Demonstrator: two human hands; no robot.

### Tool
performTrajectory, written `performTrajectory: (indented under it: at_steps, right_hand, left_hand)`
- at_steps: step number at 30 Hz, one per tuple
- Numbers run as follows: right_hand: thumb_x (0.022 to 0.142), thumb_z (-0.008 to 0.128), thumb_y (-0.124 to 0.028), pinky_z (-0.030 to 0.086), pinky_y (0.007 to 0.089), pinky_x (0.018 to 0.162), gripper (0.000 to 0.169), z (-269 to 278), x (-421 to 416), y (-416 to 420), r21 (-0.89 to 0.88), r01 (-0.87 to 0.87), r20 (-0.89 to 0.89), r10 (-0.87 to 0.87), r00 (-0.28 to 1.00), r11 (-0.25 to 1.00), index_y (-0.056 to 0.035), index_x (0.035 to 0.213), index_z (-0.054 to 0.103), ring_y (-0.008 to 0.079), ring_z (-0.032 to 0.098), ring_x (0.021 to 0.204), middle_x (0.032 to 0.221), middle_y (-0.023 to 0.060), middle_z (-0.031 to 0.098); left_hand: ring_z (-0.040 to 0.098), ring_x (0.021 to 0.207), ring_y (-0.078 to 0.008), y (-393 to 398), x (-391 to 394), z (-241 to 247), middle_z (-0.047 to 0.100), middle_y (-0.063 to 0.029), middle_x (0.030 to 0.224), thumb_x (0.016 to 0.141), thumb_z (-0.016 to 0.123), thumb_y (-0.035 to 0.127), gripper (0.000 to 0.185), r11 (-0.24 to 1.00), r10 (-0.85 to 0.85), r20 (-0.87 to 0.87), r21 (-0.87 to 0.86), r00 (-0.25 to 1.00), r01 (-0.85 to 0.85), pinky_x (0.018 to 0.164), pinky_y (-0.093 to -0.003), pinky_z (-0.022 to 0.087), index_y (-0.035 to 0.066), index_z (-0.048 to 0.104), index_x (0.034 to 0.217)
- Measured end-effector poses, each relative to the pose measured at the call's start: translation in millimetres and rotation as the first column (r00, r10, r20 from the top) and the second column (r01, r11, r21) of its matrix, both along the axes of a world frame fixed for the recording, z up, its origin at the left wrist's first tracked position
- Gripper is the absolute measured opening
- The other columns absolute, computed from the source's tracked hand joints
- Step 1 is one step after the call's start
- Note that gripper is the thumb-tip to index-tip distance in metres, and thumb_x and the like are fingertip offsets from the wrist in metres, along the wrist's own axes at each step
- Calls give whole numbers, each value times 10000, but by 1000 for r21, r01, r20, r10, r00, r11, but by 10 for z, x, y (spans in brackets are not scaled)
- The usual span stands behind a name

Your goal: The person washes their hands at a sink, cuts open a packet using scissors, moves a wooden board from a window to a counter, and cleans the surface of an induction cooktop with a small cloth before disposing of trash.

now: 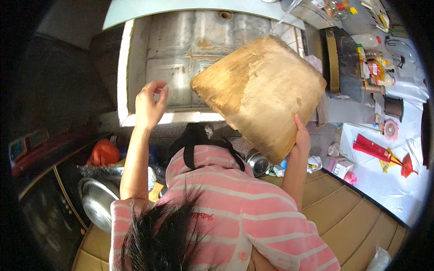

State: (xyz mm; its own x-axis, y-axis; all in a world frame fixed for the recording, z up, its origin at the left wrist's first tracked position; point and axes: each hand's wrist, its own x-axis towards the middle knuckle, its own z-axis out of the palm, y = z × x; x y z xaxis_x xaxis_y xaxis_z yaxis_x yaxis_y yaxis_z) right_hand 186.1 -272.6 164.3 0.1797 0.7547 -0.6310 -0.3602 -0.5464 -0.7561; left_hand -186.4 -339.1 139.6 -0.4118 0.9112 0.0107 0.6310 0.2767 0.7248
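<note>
A square wooden cutting board (257,98) is held tilted over the tiled sink basin (169,78). My right hand (301,139) grips its lower right edge, thumb on the upper face and the other fingers hidden beneath. Darker, wet-looking wood covers the board's left part, while the rest is paler with an uneven border. A thin stream of water (280,23) comes down from the upper right onto or just behind the far corner; I cannot tell which. My left hand (151,105) hovers above the basin's left rim, holding nothing, its fingers loosely curled and apart from the thumb.
A drain hole (225,15) lies at the basin's far side. Several bottles (374,67) crowd the counter at right, near a dark box (344,64). Metal bowls (98,203) stand low at left, and a metal pot (258,163) sits below the board. Cardboard (342,203) covers the floor.
</note>
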Motion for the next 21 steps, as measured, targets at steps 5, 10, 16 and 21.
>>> performTrajectory:
  at_steps: [5,10,16,21]
  right_hand:
    - [833,533,-201,433,352,823,395,54,17,-140,0,-99,-185,97,978,995,29,1144,451,254,541,950,1089,147,536]
    - [819,561,-216,423,340,834,411,15,123,-156,18,-161,-181,161,970,987,23,1139,464,233,535,962,1090,128,542]
    - [751,604,-193,448,325,746,353,431,-198,-286,34,-105,-60,107,992,994,10,1022,508,212,547,850,940,103,551]
    - [736,591,-191,473,275,686,362,482,-434,-401,91,-107,35,104,994,990,9,1024,503,162,578,787,913,91,580]
  left_hand:
    - [597,753,-222,-543,137,185,612,-141,798,785,561,128,160,993,113,29,43,993,-114,685,-316,457,-1,589,876]
    - [593,743,-202,-846,171,160,612,-129,794,790,558,115,155,989,129,17,76,991,-130,680,-295,458,-6,597,879]
    - [580,749,-169,-918,157,188,616,-106,809,812,553,137,167,993,99,69,63,993,-104,706,-286,456,8,596,909]
    - [556,682,-125,-730,-20,258,610,-80,771,831,539,144,176,991,7,86,132,996,-18,636,-249,442,-4,589,910]
